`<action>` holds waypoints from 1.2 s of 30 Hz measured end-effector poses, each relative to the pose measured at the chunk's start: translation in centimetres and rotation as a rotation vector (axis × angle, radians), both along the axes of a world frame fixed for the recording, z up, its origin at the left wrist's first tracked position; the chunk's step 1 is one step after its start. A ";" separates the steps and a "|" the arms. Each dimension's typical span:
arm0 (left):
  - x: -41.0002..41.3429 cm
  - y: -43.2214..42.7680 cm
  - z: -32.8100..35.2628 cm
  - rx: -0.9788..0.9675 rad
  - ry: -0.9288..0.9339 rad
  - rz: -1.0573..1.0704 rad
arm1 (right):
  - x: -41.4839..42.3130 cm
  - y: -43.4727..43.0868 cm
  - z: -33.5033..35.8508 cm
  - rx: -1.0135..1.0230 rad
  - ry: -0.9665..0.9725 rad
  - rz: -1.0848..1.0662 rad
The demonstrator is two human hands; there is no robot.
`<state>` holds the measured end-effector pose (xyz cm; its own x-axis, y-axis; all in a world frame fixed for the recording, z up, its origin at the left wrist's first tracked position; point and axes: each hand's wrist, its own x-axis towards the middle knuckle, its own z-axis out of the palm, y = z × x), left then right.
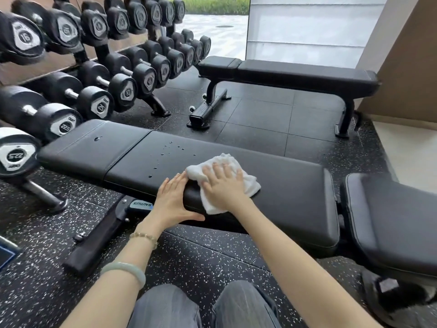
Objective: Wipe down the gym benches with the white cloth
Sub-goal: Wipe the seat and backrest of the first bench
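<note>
Your knees [203, 306] in grey trousers fill the bottom edge; you are crouched low at the long side of the surface [295, 197], likely so both arms reach across the pad.

Far left: dumbbell rack [94, 74], full, with its heads close over the head end of the surface. It is no part of the wipe, but crowds that end.

Left grip [173, 201]: unclenched and holding nothing, fingers flat on the top of the pad, thumb along its front face. It reads as a brace to steady you or the pad while the other arm pushes. Two bracelets sit on that forearm.

Water droplets [170, 147] are scattered on the pad just left of the cloth, with one more near the head end. That part looks not yet wiped, so I judge the pass should head left.

White cloth [251, 185]: bunched flat on the surface near its middle, one corner draped over the front edge. Right grip [223, 185] lies palm down on it, fingers spread and straight, pressing rather than pinching; this spreads pressure over more cloth.

The far bench [295, 72] stands behind, well apart. The angled pad [390, 221] sits at right, just beside the surface. The cloth touches neither of these two.
</note>
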<state>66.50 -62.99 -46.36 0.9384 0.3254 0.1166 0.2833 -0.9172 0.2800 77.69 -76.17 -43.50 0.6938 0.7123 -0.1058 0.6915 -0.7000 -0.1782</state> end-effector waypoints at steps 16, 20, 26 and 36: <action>0.1 -0.5 0.7 0.000 0.023 0.029 | 11.4 -16.2 0.3 -0.047 0.000 -0.443; 0.1 -0.7 0.8 0.002 0.039 0.031 | 6.3 -17.2 -0.5 -0.031 -0.046 -0.391; -0.1 -1.1 1.2 0.059 0.100 0.056 | -1.6 -12.8 -0.8 0.019 -0.084 -0.176; -0.2 -2.1 2.2 0.148 0.229 0.127 | 0.5 -7.8 -1.0 0.029 -0.099 0.059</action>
